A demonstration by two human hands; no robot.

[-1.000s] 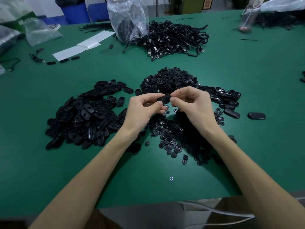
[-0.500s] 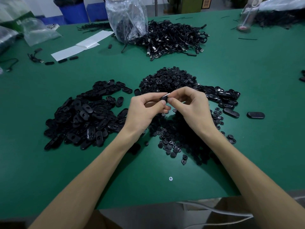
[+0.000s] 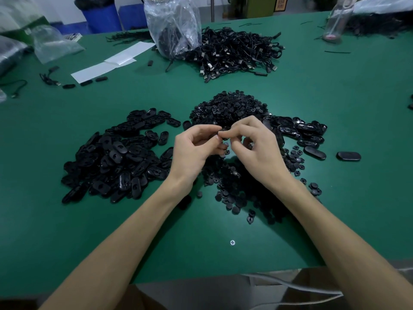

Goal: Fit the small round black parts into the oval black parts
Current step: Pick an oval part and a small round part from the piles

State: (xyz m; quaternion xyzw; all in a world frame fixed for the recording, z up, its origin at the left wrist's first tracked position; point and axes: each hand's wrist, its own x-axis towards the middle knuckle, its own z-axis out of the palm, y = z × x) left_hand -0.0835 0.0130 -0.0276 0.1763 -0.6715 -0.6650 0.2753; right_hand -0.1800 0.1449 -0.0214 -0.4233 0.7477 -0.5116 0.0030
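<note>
My left hand (image 3: 196,148) and my right hand (image 3: 259,148) meet fingertip to fingertip above the green table (image 3: 156,231), both pinching one small black part (image 3: 224,133) that their fingers mostly hide. A wide heap of oval black parts (image 3: 116,157) lies to the left of my left hand. Small round black parts (image 3: 230,108) are piled just beyond my hands and spread under and in front of my right wrist. More oval parts (image 3: 299,130) lie in a smaller group to the right, with two (image 3: 348,156) lying apart.
A tangle of black cables (image 3: 237,52) and a clear plastic bag (image 3: 174,25) sit at the back. White paper strips (image 3: 111,61) lie back left, a clear bottle (image 3: 335,23) back right. A screw head (image 3: 232,242) shows near the front edge.
The part between my fingertips has been turned and is more hidden by the fingers now. Both hands stay in about the same place above the round parts.
</note>
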